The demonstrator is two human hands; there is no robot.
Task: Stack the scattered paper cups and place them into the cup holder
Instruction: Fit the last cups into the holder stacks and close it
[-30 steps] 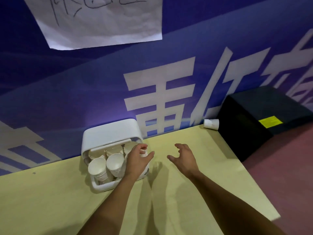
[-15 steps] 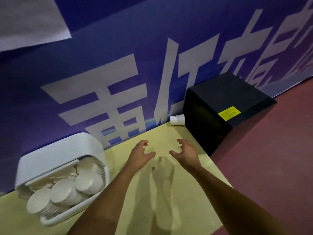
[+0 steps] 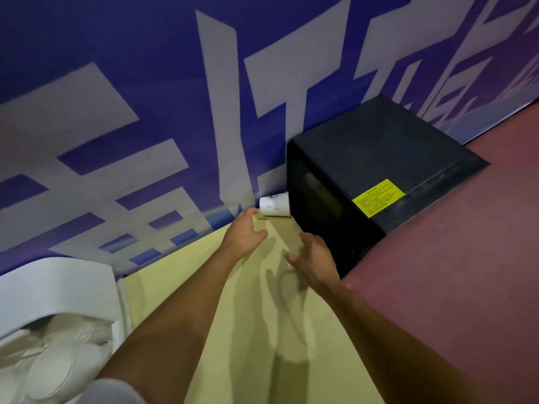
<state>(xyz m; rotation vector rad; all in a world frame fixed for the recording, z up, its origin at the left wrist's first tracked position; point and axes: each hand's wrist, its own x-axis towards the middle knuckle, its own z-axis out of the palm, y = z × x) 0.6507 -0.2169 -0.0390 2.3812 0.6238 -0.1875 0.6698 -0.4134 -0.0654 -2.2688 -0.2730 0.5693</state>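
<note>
One white paper cup [image 3: 274,204] lies on its side at the far corner of the yellow table [image 3: 180,272], against the blue wall and next to a black box. My left hand [image 3: 244,235] is open, its fingertips just short of the cup's base. My right hand [image 3: 313,259] hovers open over the table's right edge, nearer to me. The white cup holder [image 3: 58,290] sits at the lower left with stacks of white cups [image 3: 58,360] inside, blurred.
A black box [image 3: 376,158] with a yellow label stands on the red floor [image 3: 466,272] right beside the table's far corner. The blue wall banner [image 3: 145,112] with large white characters runs directly behind the table.
Both hands have reached farther toward the lying cup in the corner. My view has swung right, so the cup holder has slid to the lower left edge.
</note>
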